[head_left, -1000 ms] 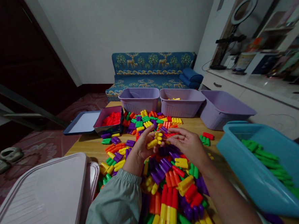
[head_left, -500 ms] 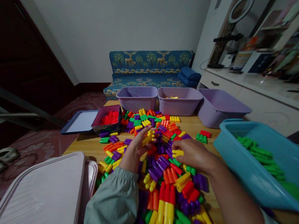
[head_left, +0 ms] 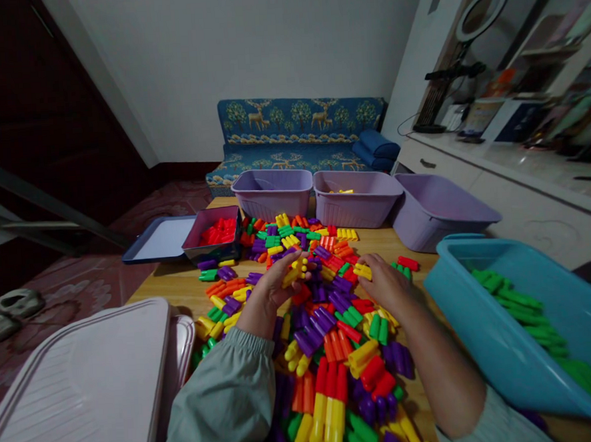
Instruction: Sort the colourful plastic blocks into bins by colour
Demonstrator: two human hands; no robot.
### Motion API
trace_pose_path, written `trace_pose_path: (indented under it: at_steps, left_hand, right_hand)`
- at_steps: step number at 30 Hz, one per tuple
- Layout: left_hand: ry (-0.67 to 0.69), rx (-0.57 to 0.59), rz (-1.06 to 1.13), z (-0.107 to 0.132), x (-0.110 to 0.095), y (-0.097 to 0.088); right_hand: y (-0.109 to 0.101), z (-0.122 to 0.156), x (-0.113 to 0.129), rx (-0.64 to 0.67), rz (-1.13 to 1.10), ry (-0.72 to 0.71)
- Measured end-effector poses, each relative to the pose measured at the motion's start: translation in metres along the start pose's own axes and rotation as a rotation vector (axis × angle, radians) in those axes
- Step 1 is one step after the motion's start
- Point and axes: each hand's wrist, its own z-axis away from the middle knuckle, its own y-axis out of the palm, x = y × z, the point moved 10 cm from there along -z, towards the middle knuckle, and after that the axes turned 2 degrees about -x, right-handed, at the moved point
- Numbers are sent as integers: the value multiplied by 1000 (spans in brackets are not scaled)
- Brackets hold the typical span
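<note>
A heap of plastic bullet-shaped blocks (head_left: 326, 326) in red, yellow, green, purple and orange covers the wooden table (head_left: 180, 291). My left hand (head_left: 274, 290) is closed round yellow blocks (head_left: 297, 271) just above the heap's middle. My right hand (head_left: 387, 285) pinches a yellow block (head_left: 362, 271) at the heap's right side, near a red and green piece (head_left: 406, 263).
Three lilac bins (head_left: 272, 192) (head_left: 357, 200) (head_left: 440, 215) stand along the far edge, the middle one with yellow pieces. A small box of red blocks (head_left: 216, 234) is at far left beside a blue lid (head_left: 159, 241). A blue tub with green blocks (head_left: 522, 320) sits right; a pink lid (head_left: 80, 387) lies near left.
My right hand has come away from the left hand, dipped to the heap, then moved up and right with a yellow block. The left hand has stayed put, still holding yellow blocks.
</note>
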Motion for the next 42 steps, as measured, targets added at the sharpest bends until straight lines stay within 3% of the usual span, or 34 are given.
trace_pose_path:
  at_steps: [15,20,24,27,31,33,35,38,42]
  left_hand:
    - [11,76,-181,1,2,8]
    - [84,172,-307,1,5,19]
    - [69,228,-339,8,11,31]
    - [16,266,-332,13,16,39]
    - [17,290,-328,14,17,42]
    - [42,269,-314,11,14,38]
    - [78,231,-267,7,9,31]
    - [123,122,-155,0,0,16]
    - [94,5,-72,-4,-2,0]
  right_hand:
    - [-5,3,-20,11,122,168]
    - [-33,1,6,-192,-211,40]
    - [-45,8,46,-223,-489,-88]
    - [-39,14,67,-165,-612,-70]
    - [-18,17,83,57,-1072,-6]
    - [-23,14,79,69,-1216,0]
    - [-36,10,60,-22,-1125,12]
    - [-52,4,21,-76,-709,37]
    - [-43,12,-19,150,-210,67]
